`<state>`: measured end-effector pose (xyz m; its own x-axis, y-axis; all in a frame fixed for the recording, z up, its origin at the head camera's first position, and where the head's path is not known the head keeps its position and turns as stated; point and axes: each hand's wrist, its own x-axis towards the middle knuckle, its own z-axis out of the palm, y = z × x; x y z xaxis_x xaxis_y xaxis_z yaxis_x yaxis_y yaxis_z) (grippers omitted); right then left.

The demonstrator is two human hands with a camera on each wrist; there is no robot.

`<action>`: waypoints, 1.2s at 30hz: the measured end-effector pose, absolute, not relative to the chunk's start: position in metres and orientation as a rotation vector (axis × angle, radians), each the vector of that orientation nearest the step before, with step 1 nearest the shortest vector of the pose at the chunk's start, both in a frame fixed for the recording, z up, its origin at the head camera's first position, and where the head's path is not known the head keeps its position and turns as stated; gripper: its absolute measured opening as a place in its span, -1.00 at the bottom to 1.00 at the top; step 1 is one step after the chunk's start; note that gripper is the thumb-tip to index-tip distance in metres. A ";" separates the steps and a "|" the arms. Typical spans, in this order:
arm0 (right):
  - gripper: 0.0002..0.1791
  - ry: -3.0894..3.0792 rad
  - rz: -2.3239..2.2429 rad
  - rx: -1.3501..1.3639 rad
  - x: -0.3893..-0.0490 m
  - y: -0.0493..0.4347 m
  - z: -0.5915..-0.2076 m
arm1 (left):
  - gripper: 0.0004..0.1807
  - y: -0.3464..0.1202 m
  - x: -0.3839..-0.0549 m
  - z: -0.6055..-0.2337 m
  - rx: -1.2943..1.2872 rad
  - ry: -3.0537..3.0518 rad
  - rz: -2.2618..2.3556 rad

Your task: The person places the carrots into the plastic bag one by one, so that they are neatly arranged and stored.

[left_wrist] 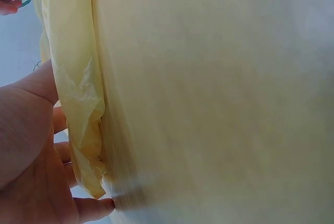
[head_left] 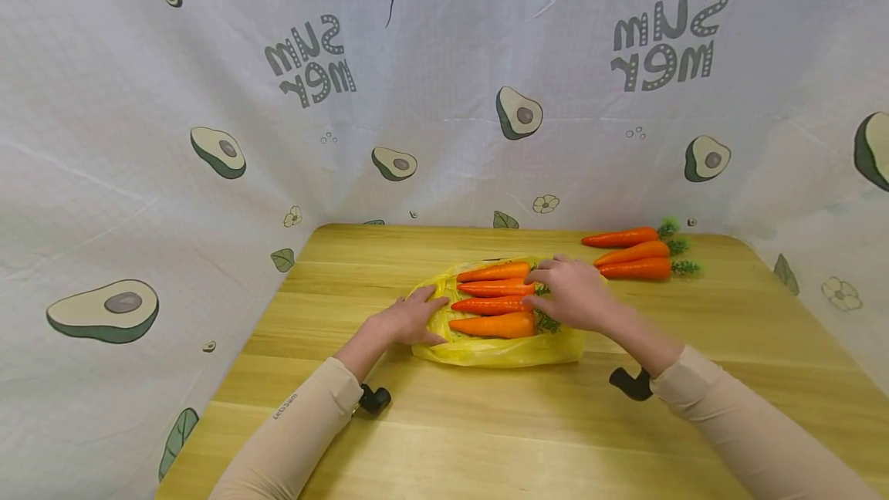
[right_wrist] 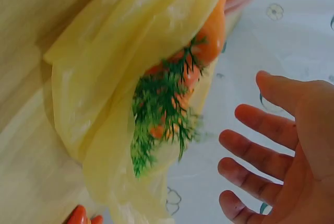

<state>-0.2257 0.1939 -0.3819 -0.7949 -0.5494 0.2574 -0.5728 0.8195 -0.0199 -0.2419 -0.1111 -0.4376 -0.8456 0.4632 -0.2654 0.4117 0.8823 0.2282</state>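
A yellow plastic bag (head_left: pixel 514 355) lies on the wooden table with its mouth spread, and several orange carrots (head_left: pixel 493 326) rest side by side in it, tips to the left. My left hand (head_left: pixel 408 319) is at the bag's left edge, fingers spread against the plastic; its little finger reaches the tabletop in the left wrist view. Over the carrots' leafy ends hovers my right hand (head_left: pixel 575 293), its fingers loosely bent and holding nothing. The right wrist view shows that hand apart from the green tops (right_wrist: pixel 162 109), which the bag's side partly covers.
Three more carrots (head_left: pixel 635 268) with green tops lie at the back right of the table (head_left: pixel 486 430), just beyond the right hand. A white cloth (head_left: pixel 444 99) printed with avocados hangs behind the table and along its sides.
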 end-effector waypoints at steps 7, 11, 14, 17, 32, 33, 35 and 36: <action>-0.63 -2.775 0.137 0.801 -0.233 0.214 -0.367 | -0.10 -0.111 -0.242 -0.437 0.651 2.737 0.240; -0.63 -2.813 0.161 0.756 -0.237 0.227 -0.360 | -0.10 -0.111 -0.242 -0.437 0.653 2.736 0.235; -0.62 -2.831 0.186 0.729 -0.242 0.236 -0.357 | -0.10 -0.111 -0.243 -0.438 0.655 2.736 0.238; -0.61 -2.841 0.211 0.698 -0.246 0.245 -0.355 | -0.09 -0.111 -0.243 -0.439 0.654 2.733 0.236; -0.50 -2.921 0.331 0.611 -0.266 0.295 -0.355 | -0.09 -0.112 -0.243 -0.439 0.649 2.735 0.237; -0.50 -2.922 0.339 0.608 -0.268 0.298 -0.356 | -0.09 -0.112 -0.244 -0.440 0.649 2.735 0.238; -0.51 -2.926 0.360 0.601 -0.271 0.303 -0.358 | -0.09 -0.112 -0.243 -0.440 0.650 2.737 0.240; -0.50 -2.929 0.367 0.597 -0.273 0.306 -0.359 | -0.09 -0.112 -0.243 -0.440 0.650 2.736 0.238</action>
<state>-0.2727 0.3057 -0.3587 -0.9133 -0.3682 0.1739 -0.3998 0.8921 -0.2107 -0.2435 -0.1121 -0.4400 -0.8461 0.4617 -0.2664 0.4088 0.8828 0.2313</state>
